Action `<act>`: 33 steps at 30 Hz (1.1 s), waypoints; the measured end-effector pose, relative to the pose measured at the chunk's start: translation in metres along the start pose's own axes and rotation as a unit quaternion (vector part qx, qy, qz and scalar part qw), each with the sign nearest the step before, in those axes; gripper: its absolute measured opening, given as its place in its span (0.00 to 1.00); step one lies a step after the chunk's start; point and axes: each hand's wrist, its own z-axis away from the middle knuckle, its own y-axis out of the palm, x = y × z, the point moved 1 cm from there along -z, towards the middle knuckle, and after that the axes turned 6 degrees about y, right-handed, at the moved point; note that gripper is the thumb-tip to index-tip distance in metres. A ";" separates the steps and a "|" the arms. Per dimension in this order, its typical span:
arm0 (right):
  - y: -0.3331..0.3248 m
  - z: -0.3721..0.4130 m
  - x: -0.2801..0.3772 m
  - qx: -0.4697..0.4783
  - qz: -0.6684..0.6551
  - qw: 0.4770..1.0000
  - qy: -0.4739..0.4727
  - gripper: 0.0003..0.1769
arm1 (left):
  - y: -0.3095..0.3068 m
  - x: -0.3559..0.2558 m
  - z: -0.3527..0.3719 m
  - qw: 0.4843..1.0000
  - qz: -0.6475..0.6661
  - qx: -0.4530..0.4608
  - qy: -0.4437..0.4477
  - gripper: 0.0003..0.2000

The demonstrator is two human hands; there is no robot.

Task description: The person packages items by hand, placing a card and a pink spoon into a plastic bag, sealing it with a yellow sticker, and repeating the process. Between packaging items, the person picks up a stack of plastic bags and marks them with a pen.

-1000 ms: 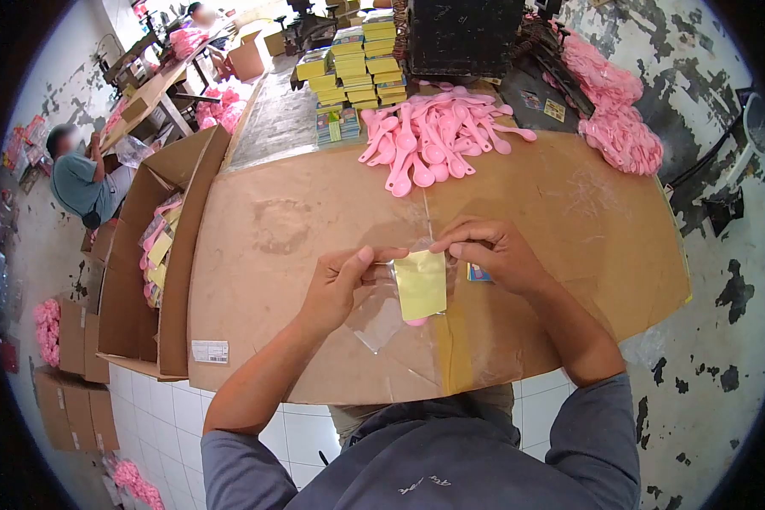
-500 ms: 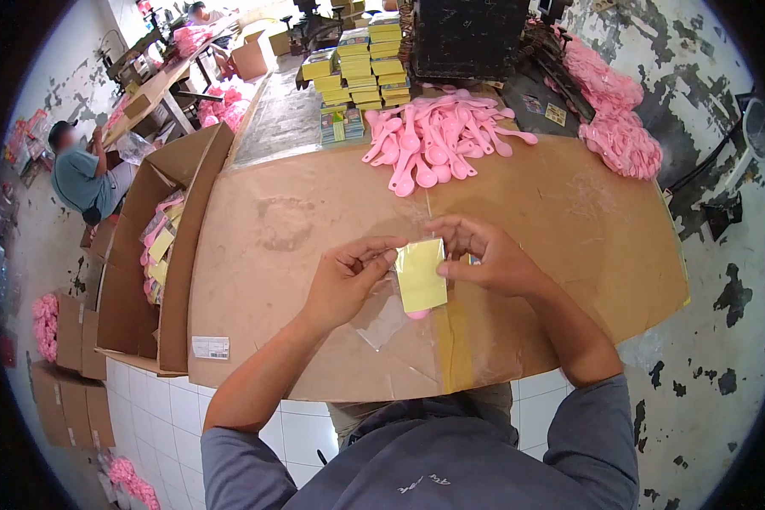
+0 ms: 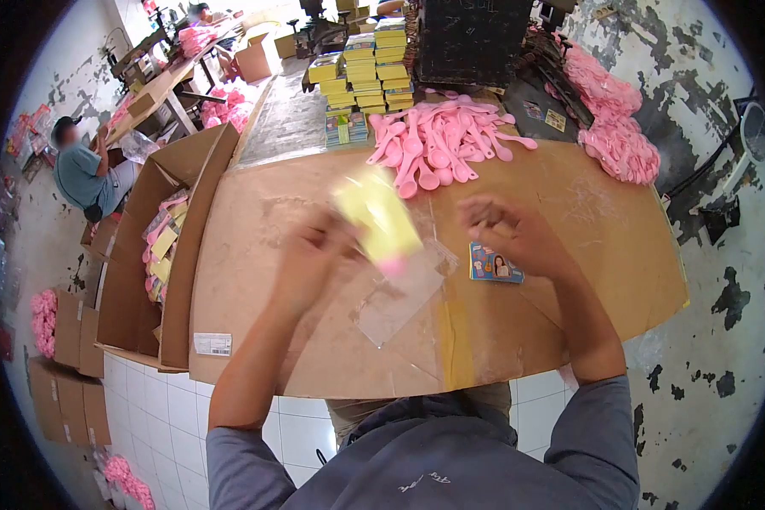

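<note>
My left hand (image 3: 319, 251), blurred by motion, grips a clear plastic packet (image 3: 378, 217) by its left edge. Inside the packet is a yellow card, with a bit of pink showing at the lower end. My right hand (image 3: 506, 229) is apart from it, over the right part of the table; its fingers look curled but are smeared. Just below that hand lies a small stack of printed cards (image 3: 495, 265). Clear plastic bags (image 3: 399, 297) lie flat in front of me. Beyond my hands is a heap of pink measuring spoons (image 3: 438, 140).
A cardboard sheet (image 3: 255, 280) covers the table. To the left, an open carton (image 3: 208, 178) holds several packets. Stacks of yellow cards (image 3: 361, 72) and a black box (image 3: 467, 42) stand at the back. Bagged pink spoons (image 3: 616, 144) lie right. A co-worker (image 3: 85, 170) sits far left.
My left hand has swung the packet up and to the left, tilting it. My right hand has let go of it and drawn back to the right, uncovering the printed cards.
</note>
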 end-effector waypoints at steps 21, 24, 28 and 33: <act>-0.044 0.021 -0.039 0.014 0.194 0.975 0.108 0.11 | 0.053 0.051 0.003 0.930 -0.313 0.069 0.183 0.11; -0.041 0.022 -0.039 -0.021 0.179 0.983 0.030 0.09 | 0.052 0.051 0.002 0.959 -0.254 0.069 0.107 0.09; -0.031 0.021 -0.022 -0.024 0.105 0.994 -0.031 0.07 | 0.055 0.045 0.003 0.991 -0.122 0.041 0.033 0.08; 0.017 0.018 -0.028 0.100 0.060 0.990 -0.079 0.06 | 0.052 0.042 0.003 0.977 -0.193 0.090 -0.012 0.10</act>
